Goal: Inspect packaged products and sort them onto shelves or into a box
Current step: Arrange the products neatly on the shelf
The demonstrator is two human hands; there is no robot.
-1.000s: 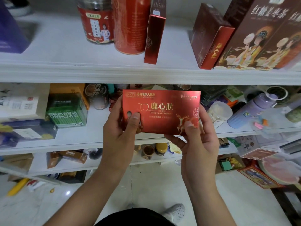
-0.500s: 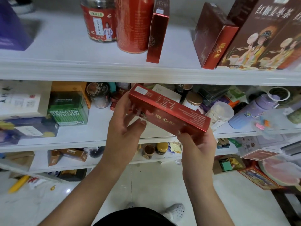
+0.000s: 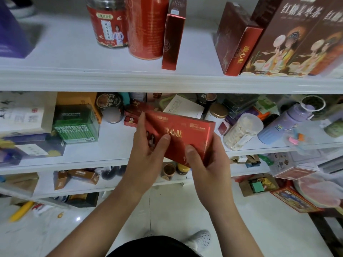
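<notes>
Clasping the red box (image 3: 193,129) between both grips, in the air just in front of the middle shelf (image 3: 111,147); curling the left grip (image 3: 146,154) round the box's left end, thumb pressing on the front face beside the gold lettering, fingers reaching over the upper edge; closing the right grip (image 3: 209,164) on the lower right corner, thumb lying on the front, fingers hidden behind; holding the box tilted, right end lower than left, printed front turned toward the camera.

Partly covering a clutter of goods on that shelf: a gold-lidded tin (image 3: 217,112) just behind the box's upper right corner; a clear jar of white pieces (image 3: 241,130) near its right end; a lilac bottle (image 3: 284,125) beyond the jar; a green box (image 3: 76,125) well apart on the left.

Looking up at the top shelf (image 3: 167,80), carrying a red jar (image 3: 108,25), a red canister (image 3: 148,26) beside it, a slim red carton (image 3: 173,34) standing upright just right of the canister, and a dark red carton (image 3: 235,39) leaning against tall brown cartons (image 3: 289,38) at the right.

Standing on a pale tiled floor (image 3: 167,210), one white shoe (image 3: 198,238) showing below the arms; a yellow object (image 3: 21,211) lying on the tiles at the far left, too blurred to identify.
</notes>
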